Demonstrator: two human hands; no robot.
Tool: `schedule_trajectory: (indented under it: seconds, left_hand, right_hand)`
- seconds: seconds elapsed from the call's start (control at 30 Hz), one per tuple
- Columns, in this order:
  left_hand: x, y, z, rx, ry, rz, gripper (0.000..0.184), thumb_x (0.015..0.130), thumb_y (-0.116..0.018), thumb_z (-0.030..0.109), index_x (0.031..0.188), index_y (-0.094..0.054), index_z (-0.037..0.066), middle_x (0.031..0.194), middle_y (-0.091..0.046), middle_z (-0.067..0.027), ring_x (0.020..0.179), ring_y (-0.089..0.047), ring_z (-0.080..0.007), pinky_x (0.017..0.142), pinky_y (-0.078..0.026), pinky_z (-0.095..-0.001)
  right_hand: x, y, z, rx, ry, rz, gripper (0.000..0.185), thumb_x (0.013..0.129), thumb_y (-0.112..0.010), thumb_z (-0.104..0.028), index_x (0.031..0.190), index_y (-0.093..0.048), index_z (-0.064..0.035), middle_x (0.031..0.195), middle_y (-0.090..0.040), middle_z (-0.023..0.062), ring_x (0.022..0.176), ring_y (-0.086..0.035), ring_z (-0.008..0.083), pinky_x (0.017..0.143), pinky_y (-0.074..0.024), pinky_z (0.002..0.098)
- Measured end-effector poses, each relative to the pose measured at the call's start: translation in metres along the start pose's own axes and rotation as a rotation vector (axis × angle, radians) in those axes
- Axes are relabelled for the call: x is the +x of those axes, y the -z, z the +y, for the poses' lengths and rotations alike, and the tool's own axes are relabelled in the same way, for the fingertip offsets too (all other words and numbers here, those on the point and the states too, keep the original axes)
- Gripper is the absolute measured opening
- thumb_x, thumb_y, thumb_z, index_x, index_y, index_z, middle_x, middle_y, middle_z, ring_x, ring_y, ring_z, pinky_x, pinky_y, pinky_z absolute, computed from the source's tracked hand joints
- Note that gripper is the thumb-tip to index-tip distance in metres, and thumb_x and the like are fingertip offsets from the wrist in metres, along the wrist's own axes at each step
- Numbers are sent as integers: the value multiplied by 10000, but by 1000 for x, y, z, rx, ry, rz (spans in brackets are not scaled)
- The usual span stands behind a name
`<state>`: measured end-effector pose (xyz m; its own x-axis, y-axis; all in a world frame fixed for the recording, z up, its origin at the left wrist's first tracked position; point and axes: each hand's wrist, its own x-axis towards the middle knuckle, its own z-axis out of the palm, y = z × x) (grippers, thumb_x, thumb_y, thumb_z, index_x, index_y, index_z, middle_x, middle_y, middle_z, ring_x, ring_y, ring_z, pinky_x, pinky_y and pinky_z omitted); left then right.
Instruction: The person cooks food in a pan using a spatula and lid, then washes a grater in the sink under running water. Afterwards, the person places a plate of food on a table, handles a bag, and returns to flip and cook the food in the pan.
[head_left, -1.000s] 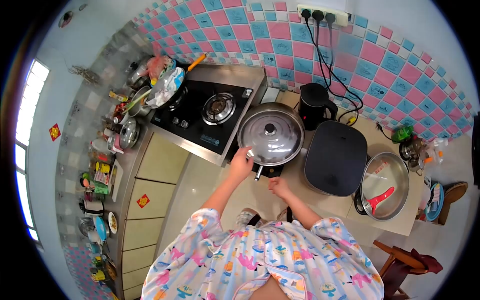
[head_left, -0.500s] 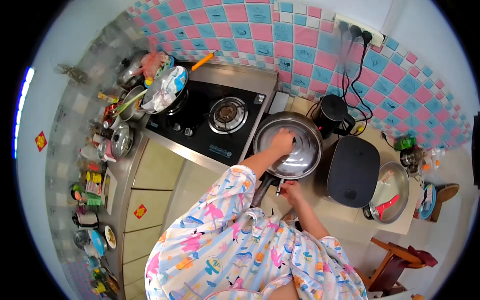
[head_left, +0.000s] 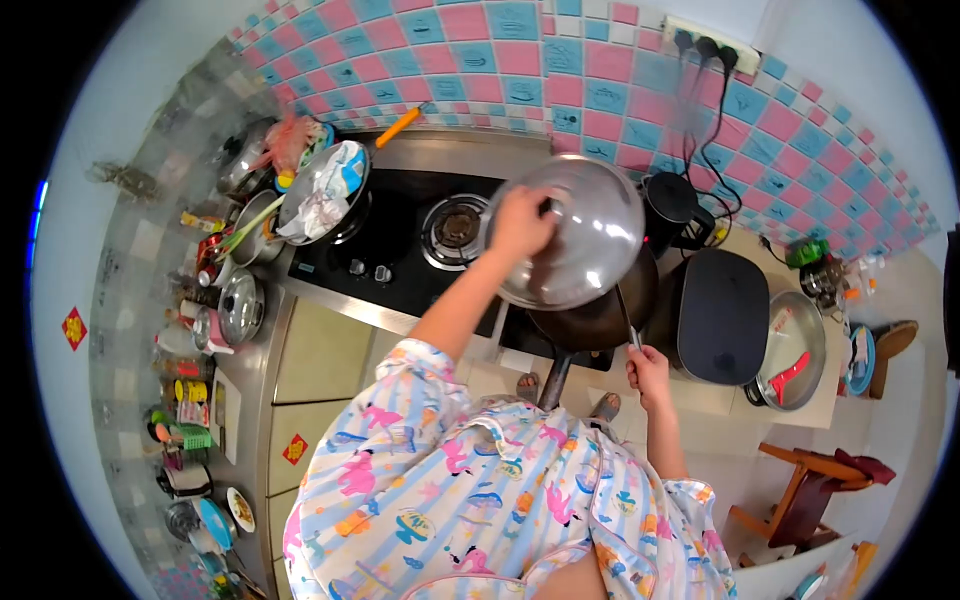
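Observation:
My left hand grips the dark knob of a domed glass lid with a metal rim. The lid is raised over a dark wok and covers much of it from view. The long wok handle points toward my body. My right hand is closed round the handle of a long metal utensil, which reaches into the wok's right side. The utensil's head is hidden, so I cannot tell its kind. What lies in the wok is mostly out of sight.
Left of the wok is a black gas hob, with another pan holding plastic bags. A black kettle, a dark lidded appliance and a steel pan stand to the right. A wooden chair is at lower right.
My left hand has lifted the lid off the wok, up and to the left. My right hand has moved right with the utensil, and more of the wok's inside shows.

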<state>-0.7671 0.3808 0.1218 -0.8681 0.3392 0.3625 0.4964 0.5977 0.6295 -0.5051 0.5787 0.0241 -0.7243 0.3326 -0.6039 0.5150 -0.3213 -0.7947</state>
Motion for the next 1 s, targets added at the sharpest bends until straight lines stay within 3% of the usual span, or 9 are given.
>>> schedule_trajectory:
  seconds: [0.2,0.43,0.63,0.83,1.0]
  left_hand:
    - [-15,23,-46,159,-1,127,337,691,-666,104,1025,-649,64,980,-570,-165,967,-520,-353,857,-434,-420]
    - [-48,-61,-14,124,-25,-122,339,685,-664,76,1023,-652,75,1028,-558,-162,1013,-506,-342,861,-438,-413]
    - [-68,-134,1,157,30,-337,392,699,-694,74,1087,-647,100,1094,-542,-155,1060,-494,-321,885,-447,-395]
    - [-72,-172,-6,192,77,-358,307,695,-671,69,1000,-659,107,1103,-537,-142,1068,-486,-317,865,-457,-388]
    - [-71,-180,-5,233,123,-376,372,706,-682,66,1075,-644,104,1133,-532,-145,1093,-482,-322,906,-441,-387]
  right_hand:
    - [-67,22,-34,376,-54,-65,217,894,-583,-227,978,-571,-27,572,-492,4,392,-362,48,349,-254,191]
    - [-96,27,-46,646,-44,-129,215,899,-565,-164,1046,-556,-7,578,-507,7,387,-357,35,319,-255,169]
    - [-100,42,-50,737,-76,-152,228,900,-556,-157,1066,-555,0,587,-527,19,383,-356,38,312,-256,169]
    - [-107,64,-52,711,-84,-168,242,914,-532,-173,1087,-567,-7,599,-524,7,397,-350,16,310,-272,147]
    - [-105,88,-56,680,-115,-179,262,914,-527,-172,1114,-564,-6,594,-531,11,382,-343,19,308,-277,148]
